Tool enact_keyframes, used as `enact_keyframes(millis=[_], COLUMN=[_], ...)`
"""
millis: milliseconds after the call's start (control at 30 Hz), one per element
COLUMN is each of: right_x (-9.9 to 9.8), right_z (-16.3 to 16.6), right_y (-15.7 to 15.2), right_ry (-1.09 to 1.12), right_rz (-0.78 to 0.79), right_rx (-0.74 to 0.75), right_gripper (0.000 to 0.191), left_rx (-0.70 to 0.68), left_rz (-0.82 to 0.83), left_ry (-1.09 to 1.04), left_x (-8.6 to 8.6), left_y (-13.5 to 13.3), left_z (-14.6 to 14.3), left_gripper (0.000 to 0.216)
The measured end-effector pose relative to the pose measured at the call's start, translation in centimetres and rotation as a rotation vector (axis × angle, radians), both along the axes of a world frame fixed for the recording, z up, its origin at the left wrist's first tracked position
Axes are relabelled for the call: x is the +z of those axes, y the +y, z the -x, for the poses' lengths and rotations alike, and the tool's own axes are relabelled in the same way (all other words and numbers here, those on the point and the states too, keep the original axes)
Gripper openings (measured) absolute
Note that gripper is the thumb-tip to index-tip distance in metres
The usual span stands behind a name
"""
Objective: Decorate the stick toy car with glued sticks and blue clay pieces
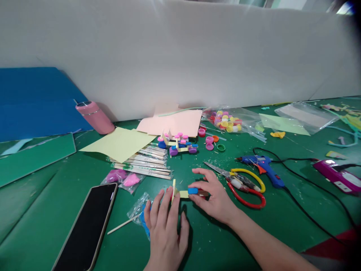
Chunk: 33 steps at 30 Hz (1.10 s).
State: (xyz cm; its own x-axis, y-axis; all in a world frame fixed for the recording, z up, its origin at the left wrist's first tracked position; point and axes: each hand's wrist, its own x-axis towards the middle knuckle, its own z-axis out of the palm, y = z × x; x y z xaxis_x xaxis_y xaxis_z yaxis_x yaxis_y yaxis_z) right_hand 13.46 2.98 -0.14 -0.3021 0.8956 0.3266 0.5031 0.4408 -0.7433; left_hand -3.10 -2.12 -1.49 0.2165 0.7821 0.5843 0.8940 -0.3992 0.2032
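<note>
A small handmade craft car [184,194] sits low over the green table between my hands. It has a pale yellow strip, an upright yellow piece and a blue block on its right end. My left hand [166,224] has its fingertips on the left end, by the upright piece, and partly hides it. On the right end, my right hand [216,199] pinches around the blue block with thumb and fingers. Just beyond are similar finished-looking cars [183,148] with purple wheels. Beside my left hand lies a plastic bag with blue clay [146,218] and a thin stick [123,224].
Scissors [237,182] lie right of my right hand, near a corded blue glue gun [263,165] and a purple power strip [338,176]. A phone [87,226] is at left, with wrapped sticks [146,165] behind. Bottle caps [209,143] and a pink bottle [96,117] stand farther back.
</note>
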Motion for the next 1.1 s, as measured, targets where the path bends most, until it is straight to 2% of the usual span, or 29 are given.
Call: enact_keyframes(millis=[100, 300, 433, 567, 767, 933, 1100], right_x=[0.0, 0.1, 0.3, 0.5, 0.6, 0.6, 0.5], right_z=[0.0, -0.9, -1.6, -1.8, -1.4, -1.3, -1.1], right_y=[0.0, 0.2, 0.5, 0.6, 0.5, 0.6, 0.6], right_ry=[-0.020, -0.082, -0.101, -0.088, -0.044, -0.018, -0.013], right_rz=[0.003, 0.001, -0.007, -0.032, -0.065, -0.073, -0.068], right_rx=[0.007, 0.046, 0.057, 0.046, 0.034, 0.022, 0.028], right_gripper=[0.018, 0.041, 0.036, 0.029, 0.023, 0.017, 0.021], left_rx=[0.004, 0.017, 0.015, 0.011, 0.004, -0.002, 0.005], left_rz=[0.000, -0.017, -0.036, 0.012, 0.109, 0.100, 0.087], left_ry=[-0.006, -0.025, -0.046, -0.001, 0.017, 0.072, 0.063], left_x=[0.0, 0.1, 1.1, 2.1, 1.9, 2.2, 2.0], left_y=[0.0, 0.0, 0.0, 0.2, 0.7, 0.8, 0.8], left_z=[-0.1, -0.2, -0.8, -1.8, -2.4, -2.5, -2.5], left_gripper=[0.051, 0.053, 0.046, 0.035, 0.037, 0.036, 0.034])
